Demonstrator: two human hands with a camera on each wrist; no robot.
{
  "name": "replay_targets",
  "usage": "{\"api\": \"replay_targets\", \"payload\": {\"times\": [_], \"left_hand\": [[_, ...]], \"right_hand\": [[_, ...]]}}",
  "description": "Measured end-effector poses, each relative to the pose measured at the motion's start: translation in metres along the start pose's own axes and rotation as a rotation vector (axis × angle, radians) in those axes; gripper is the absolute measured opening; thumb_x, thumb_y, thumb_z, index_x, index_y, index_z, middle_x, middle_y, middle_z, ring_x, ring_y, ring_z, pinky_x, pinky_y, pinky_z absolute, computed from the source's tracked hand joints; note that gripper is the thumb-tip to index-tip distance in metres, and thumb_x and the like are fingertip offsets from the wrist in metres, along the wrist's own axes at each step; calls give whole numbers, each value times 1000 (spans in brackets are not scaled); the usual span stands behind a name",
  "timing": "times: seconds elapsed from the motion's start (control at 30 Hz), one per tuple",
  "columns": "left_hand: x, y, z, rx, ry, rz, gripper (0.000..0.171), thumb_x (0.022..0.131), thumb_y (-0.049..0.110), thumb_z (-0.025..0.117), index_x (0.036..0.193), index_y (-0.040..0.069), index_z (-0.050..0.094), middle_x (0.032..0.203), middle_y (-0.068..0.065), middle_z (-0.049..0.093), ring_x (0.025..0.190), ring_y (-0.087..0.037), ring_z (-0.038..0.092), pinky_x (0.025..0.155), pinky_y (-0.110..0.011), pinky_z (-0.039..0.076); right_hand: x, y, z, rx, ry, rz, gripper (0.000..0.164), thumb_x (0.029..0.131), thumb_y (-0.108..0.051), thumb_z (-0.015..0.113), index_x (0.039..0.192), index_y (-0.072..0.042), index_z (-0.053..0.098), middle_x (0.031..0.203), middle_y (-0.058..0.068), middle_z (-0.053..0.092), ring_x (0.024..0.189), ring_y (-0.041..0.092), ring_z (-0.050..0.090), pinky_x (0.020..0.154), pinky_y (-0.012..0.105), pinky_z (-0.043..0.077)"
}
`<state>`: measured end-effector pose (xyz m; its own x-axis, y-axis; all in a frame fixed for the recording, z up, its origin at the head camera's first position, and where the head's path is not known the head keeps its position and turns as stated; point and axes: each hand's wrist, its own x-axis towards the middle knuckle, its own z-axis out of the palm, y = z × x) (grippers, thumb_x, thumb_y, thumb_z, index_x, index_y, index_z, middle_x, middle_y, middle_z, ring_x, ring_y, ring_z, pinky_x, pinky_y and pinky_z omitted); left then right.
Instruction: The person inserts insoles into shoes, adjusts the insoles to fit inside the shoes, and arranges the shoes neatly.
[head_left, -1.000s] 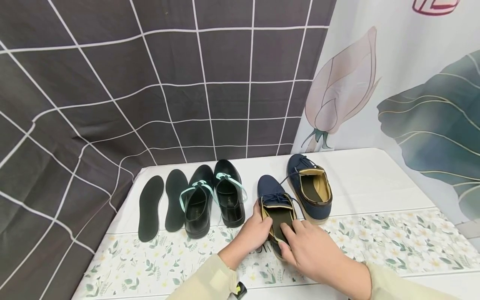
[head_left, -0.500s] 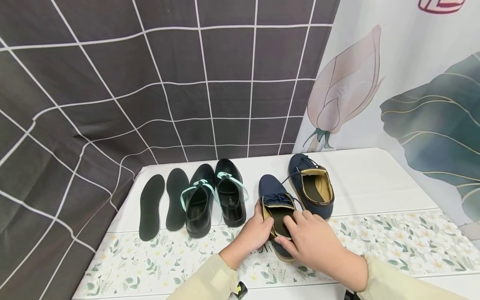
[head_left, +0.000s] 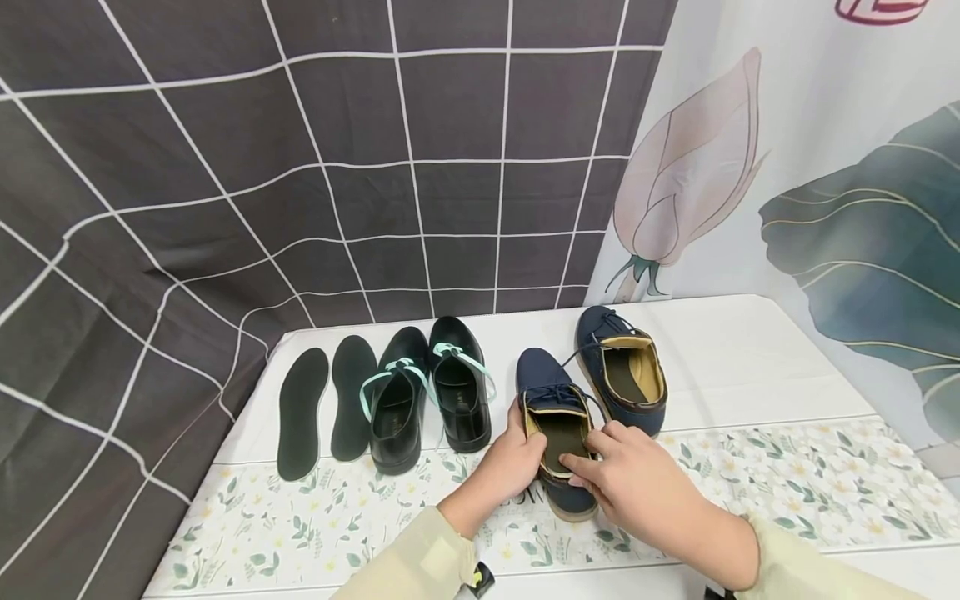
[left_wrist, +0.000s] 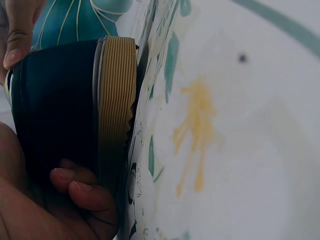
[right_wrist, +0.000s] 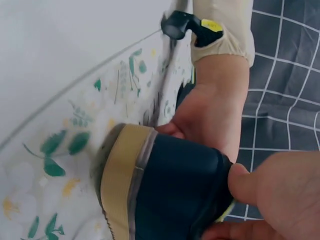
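Note:
A navy lace-up shoe (head_left: pixel 538 371) lies on the table, toe away from me. My left hand (head_left: pixel 510 457) grips its left side, thumb over the opening's rim and fingers low along the outside, as the left wrist view shows. Inside the shoe a dark insole (head_left: pixel 562 437) shows. My right hand (head_left: pixel 637 483) holds the collar near the heel, with one digit reaching over the rim into the opening. In the right wrist view its thumb (right_wrist: pixel 241 182) touches the top of the heel. The matching navy shoe (head_left: pixel 592 332) stands just beyond, to the right.
Two black shoes (head_left: pixel 405 454) with mint laces stand left of the navy pair. Two loose black insoles (head_left: pixel 302 417) lie further left. The white table (head_left: pixel 735 358) has a floral strip (head_left: pixel 787 479) across its front. A dark checked curtain (head_left: pixel 450 200) hangs behind.
My right hand has drawn back a little from the shoe's inside toward its right rim and heel, uncovering more of the insole and heel. My left hand keeps its grip.

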<state>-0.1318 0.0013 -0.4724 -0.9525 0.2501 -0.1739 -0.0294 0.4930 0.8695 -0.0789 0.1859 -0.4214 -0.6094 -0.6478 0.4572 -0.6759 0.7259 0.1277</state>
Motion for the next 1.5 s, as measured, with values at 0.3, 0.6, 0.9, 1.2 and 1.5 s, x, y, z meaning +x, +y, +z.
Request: {"api": "replay_targets", "payload": {"times": [0.3,0.6,0.9,1.2,1.5], "left_hand": [[1,-1,1,-2,14,5,72,100,29,41,162,15,8,139,-32,61,120,-38,62,104,-57,49],[0,-2,1,1,13,22,71,101,29,40,162,15,8,138,-33,61,117,-38,63,102,-57,50],[-2,2,5,-15,-51,-1,68,102,31,38,162,18,8,144,-31,57,122,-38,61,102,-58,50],[-4,2,5,-15,-25,11,67,102,31,39,162,18,11,146,-31,55,127,-41,57,106,-61,47],[-4,-3,4,-62,11,109,49,99,18,44,146,5,42,136,-21,63,121,-25,58,105,-50,48]], "right_hand": [[2,1,3,16,-151,38,23,91,-35,69,106,-21,80,90,-2,68,81,18,49,66,35,40],[5,0,11,65,-92,-38,17,87,-31,70,95,-19,79,86,-7,64,77,15,42,64,33,38],[7,-4,14,147,-153,-29,24,73,-44,80,70,-22,70,61,-11,63,66,12,30,61,29,32],[6,-5,12,155,-241,16,18,77,-40,77,78,-22,73,72,-10,71,72,12,38,63,31,35],[-5,-15,16,20,-80,4,29,72,-39,82,79,-17,64,71,-5,55,64,18,45,53,36,45]]}}
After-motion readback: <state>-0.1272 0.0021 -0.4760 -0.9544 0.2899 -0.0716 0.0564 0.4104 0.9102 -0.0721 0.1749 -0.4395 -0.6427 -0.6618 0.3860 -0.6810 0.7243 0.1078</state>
